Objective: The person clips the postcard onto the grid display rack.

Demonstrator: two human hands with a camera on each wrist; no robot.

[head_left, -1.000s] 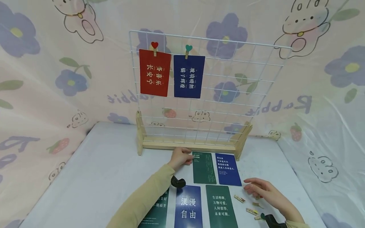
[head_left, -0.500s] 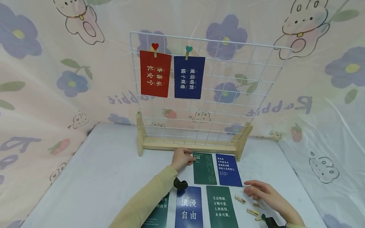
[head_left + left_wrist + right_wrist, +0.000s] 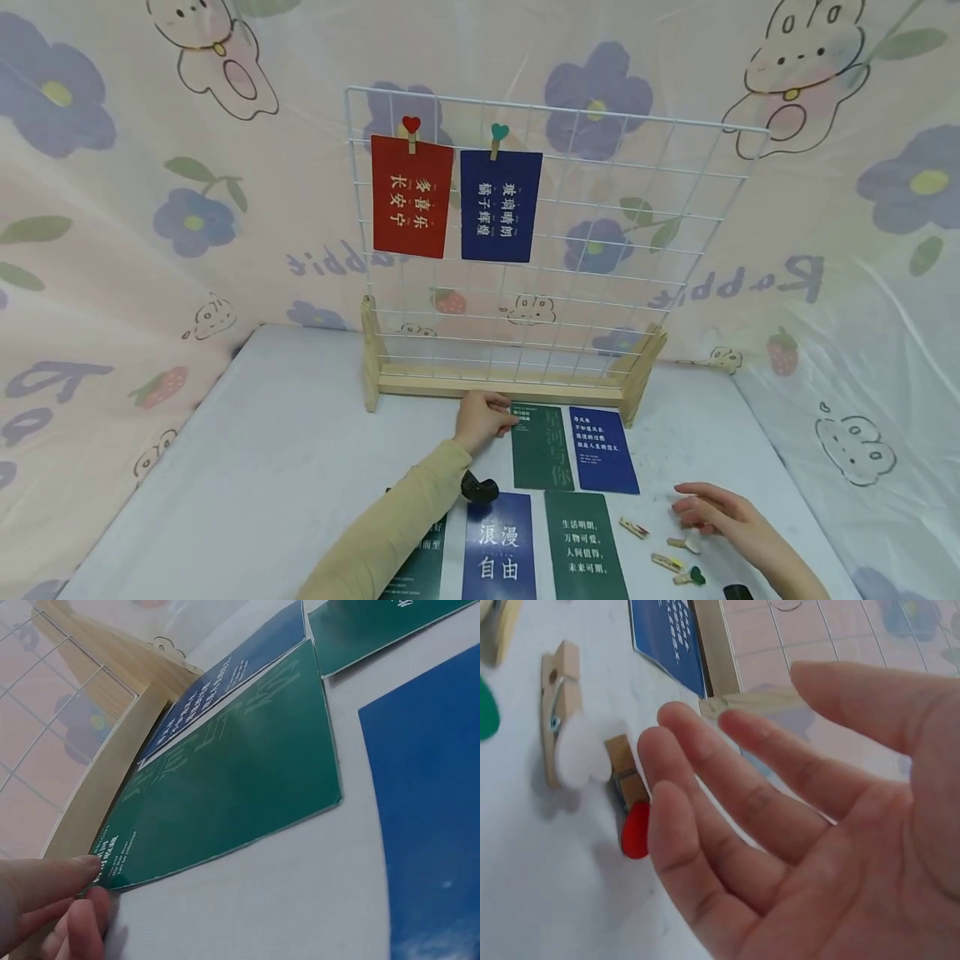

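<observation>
Four clips [image 3: 666,562] show more fully near the desk's [image 3: 247,467] right edge: the right hand [image 3: 735,521], fingers relaxed and empty, has shifted edgeward, leaving them accessible. The left hand [image 3: 483,421] still pinches the green card [image 3: 543,454] toward the far edge.

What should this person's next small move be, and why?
Probably lift the green card nearest the rack off the table with the left hand: that hand appears to pinch its corner, while the card lies on the table. A red card and a blue card already hang on the rack, and the right hand holds nothing.
</observation>
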